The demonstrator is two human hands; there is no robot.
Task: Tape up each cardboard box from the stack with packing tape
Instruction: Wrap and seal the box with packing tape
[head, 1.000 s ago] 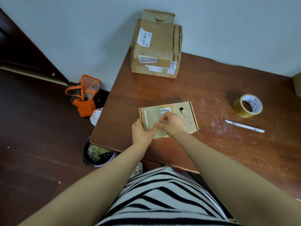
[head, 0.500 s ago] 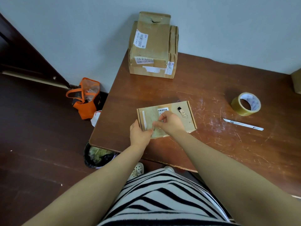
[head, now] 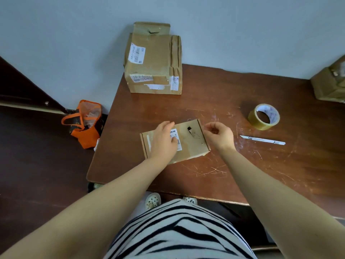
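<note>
Palm of left hand (head: 164, 141) flat on one small box (head: 194, 146), right hand (head: 219, 136) loosely curled, empty, one tape roll (head: 261, 126)

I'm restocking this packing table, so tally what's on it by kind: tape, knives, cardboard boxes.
Tape rolls: 1
Knives: 1
Cardboard boxes: 3 (flat box, back stack counted as one, box at the right edge)
Total: 5
</note>
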